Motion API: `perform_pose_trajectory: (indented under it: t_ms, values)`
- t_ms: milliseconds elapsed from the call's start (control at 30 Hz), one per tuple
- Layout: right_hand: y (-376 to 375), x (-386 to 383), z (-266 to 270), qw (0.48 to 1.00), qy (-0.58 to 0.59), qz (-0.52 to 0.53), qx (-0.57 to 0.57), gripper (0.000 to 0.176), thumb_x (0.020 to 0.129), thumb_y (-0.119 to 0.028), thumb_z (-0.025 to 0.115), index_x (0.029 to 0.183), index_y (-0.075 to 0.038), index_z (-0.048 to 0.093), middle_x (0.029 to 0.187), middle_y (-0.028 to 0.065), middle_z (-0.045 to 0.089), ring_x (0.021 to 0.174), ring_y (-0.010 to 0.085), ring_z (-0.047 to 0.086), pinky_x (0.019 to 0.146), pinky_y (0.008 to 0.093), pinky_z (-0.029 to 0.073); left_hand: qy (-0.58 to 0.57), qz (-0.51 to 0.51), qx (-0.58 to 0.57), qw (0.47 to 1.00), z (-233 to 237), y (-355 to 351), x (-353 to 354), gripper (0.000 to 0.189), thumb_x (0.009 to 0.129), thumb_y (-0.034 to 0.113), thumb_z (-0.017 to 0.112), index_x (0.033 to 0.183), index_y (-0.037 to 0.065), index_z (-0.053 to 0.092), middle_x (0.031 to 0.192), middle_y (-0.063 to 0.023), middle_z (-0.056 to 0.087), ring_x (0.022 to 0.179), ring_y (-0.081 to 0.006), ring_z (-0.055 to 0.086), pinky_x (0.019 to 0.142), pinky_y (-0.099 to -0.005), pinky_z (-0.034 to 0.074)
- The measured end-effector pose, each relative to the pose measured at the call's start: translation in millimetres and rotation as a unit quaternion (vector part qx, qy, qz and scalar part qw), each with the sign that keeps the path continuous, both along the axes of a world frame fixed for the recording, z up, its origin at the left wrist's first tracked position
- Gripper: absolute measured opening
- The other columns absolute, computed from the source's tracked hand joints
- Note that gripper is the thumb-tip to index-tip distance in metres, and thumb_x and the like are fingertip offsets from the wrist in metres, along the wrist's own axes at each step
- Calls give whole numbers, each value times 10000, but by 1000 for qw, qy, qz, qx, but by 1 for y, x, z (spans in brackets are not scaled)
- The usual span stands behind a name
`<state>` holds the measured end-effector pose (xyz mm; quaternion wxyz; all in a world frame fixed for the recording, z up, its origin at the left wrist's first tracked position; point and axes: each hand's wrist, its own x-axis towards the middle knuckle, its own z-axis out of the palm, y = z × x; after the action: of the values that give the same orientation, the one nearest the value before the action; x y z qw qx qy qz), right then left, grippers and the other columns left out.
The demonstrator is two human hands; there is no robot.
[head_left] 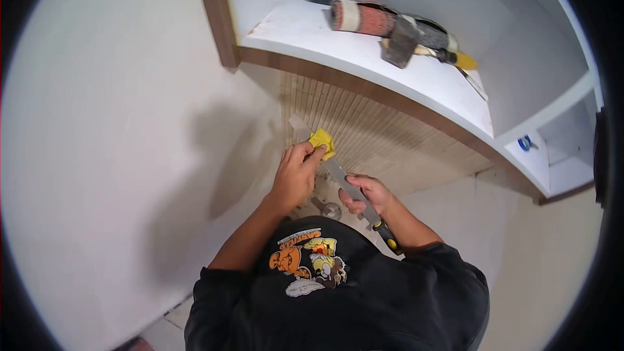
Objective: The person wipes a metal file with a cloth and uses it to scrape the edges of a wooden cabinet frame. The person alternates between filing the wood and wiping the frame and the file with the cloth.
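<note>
A long flat grey blade [351, 190] with a black and yellow handle [389, 239] slants across the middle of the view, in front of my chest. My left hand [298, 172] pinches a yellow cloth [322, 143] against the blade near its far end. Lower down, my right hand [368, 196] holds the blade between the thumb and fingers, above the handle. The handle rests near my right wrist, outside the fingers. Beyond the blade's tip is a ribbed beige panel [364, 123].
A white shelf [429, 84] with a brown edge spans the upper right. On it lie a red and grey roll [374, 19], a hammer-like tool [400, 42] and a yellow-handled tool [463, 60]. A blue item [524, 143] sits farther right. A pale wall [130, 123] stands left.
</note>
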<state>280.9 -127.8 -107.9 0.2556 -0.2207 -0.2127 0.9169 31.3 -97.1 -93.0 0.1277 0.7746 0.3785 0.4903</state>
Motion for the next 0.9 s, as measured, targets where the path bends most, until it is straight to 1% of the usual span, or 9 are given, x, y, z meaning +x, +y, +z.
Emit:
perform_pose_trajectory:
  t_ms: [67,133,200,300,400,567,700,767,900]
  values:
    - [3,9,-19,995,58,81,-11,356,1065,-379,467,1042,-37,562,783,82,564,477,101,441,429,261,335,28,13,-6,999,-15,10,-6,367,857,-5,620,1210,33,711,1022,-152,585,911,-330,600,826,-421,497]
    - [-4,14,-22,998,3,54,-32,348,1064,-379,468,1071,-42,553,777,82,560,475,103,429,432,258,329,35,18,-4,999,-32,19,-24,365,860,-1,607,1204,50,717,1002,-144,577,873,-322,596,805,-420,499]
    - [-10,19,-20,998,-27,43,-33,341,1064,-378,469,1102,-48,542,773,82,555,475,106,423,434,256,325,57,129,-53,989,-52,37,-38,316,883,-14,596,1163,54,727,1003,-144,576,865,-312,593,787,-406,499]
    - [-17,25,-19,998,-25,48,-23,331,1064,-373,470,1142,-56,524,770,83,548,478,110,423,435,256,327,-138,262,-45,954,-70,55,-54,276,910,-18,580,1136,51,723,994,-132,577,859,-306,588,747,-399,492]
    - [-25,27,-24,998,-32,31,-50,322,1064,-365,474,1150,-57,511,768,85,544,482,113,424,438,261,333,-125,196,-47,971,-45,32,-39,279,927,-9,573,1163,47,711,989,-122,577,858,-307,587,731,-402,488]
    - [-28,22,-24,998,-56,33,-18,315,1055,-336,509,1128,-30,522,749,78,528,484,105,413,442,259,331,55,47,36,997,-33,14,-7,307,922,6,578,1198,59,702,948,-151,583,874,-328,594,768,-433,492]
    - [-41,31,10,978,-189,7,86,296,1050,-280,531,1145,-4,583,726,79,561,492,94,435,451,254,345,-28,131,-79,988,-54,38,-41,262,951,11,570,1175,26,706,942,-161,599,865,-333,604,770,-421,504]
    - [-53,38,31,974,-205,-1,100,365,1053,-184,533,1396,-60,549,727,54,558,537,78,435,489,238,358,-85,151,-72,982,-47,40,-55,240,959,0,578,1162,4,705,955,-163,608,856,-312,616,754,-385,517]
    - [-69,43,78,958,-213,-46,185,522,1050,-94,528,1556,-160,419,742,24,533,580,72,417,537,223,374,-166,148,30,975,41,27,-57,228,947,-48,596,1149,-23,698,972,-164,615,858,-275,624,754,-329,519]
